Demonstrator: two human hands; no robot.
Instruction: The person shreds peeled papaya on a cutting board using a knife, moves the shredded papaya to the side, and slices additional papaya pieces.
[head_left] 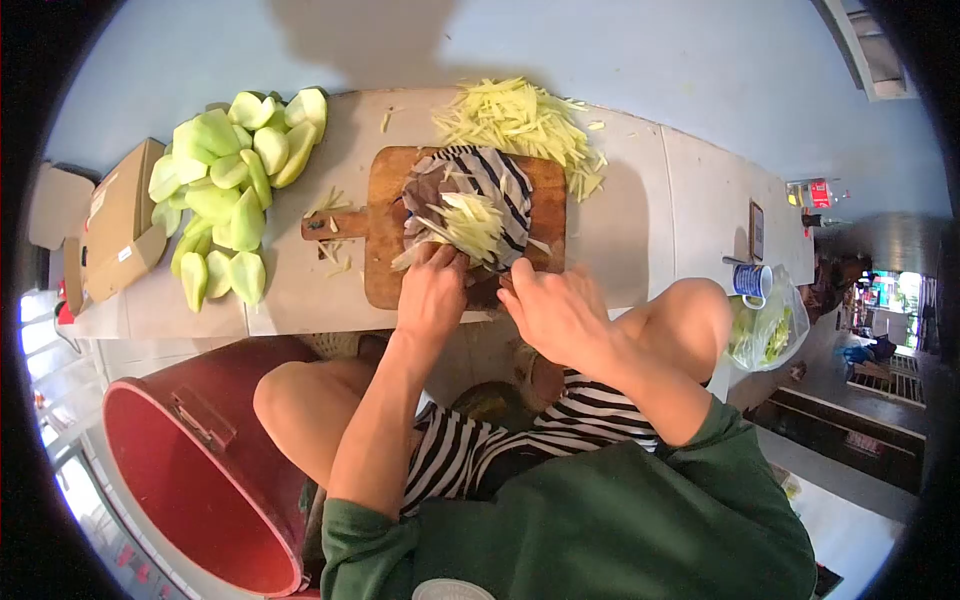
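Observation:
A wooden cutting board [385, 255] lies on the tiled counter, its handle pointing left. On it rests a striped cloth [510, 190], bunched up, with pale green strips [472, 225] on top. My left hand [433, 285] is at the board's front edge, fingers curled against the cloth and strips; what its fingertips hold is hidden. To its right, my right hand [555, 310] is closed beside the cloth's lower right edge, around something too hidden to name.
Peeled green pieces [215, 190] are piled at the left, near an open cardboard box [120, 225]. Behind the board is a heap of strips [520, 120]. A red tub [200, 470] stands lower left. A blue mug [752, 281] and plastic bag [775, 325] are at the right.

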